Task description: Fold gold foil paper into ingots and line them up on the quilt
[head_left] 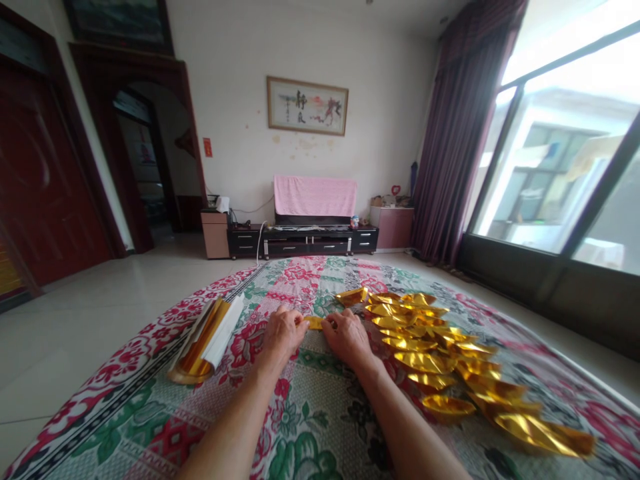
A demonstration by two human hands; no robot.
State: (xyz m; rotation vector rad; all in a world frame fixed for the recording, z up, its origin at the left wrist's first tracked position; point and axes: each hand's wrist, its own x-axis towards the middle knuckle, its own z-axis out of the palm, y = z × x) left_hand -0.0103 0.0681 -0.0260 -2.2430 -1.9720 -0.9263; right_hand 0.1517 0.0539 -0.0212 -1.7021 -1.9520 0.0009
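Observation:
A small folded piece of gold foil paper (315,323) is stretched between my two hands over the flowered cloth. My left hand (284,331) pinches its left end, and my right hand (349,335) grips the right end. The fingers hide both ends of the piece. To the right of my right hand lie several gold foil paper boats (425,363), set out in rows. On the left, apart from my left hand, rests a curled stack of gold foil sheets (203,347) with white backing.
The flowered cloth (305,443) covers a broad rounded surface. Beyond it stand a low black cabinet (307,245) and a pink cloth (315,197) draped over something. A purple curtain (447,133) and large windows are at the right, a red door (45,167) at the left.

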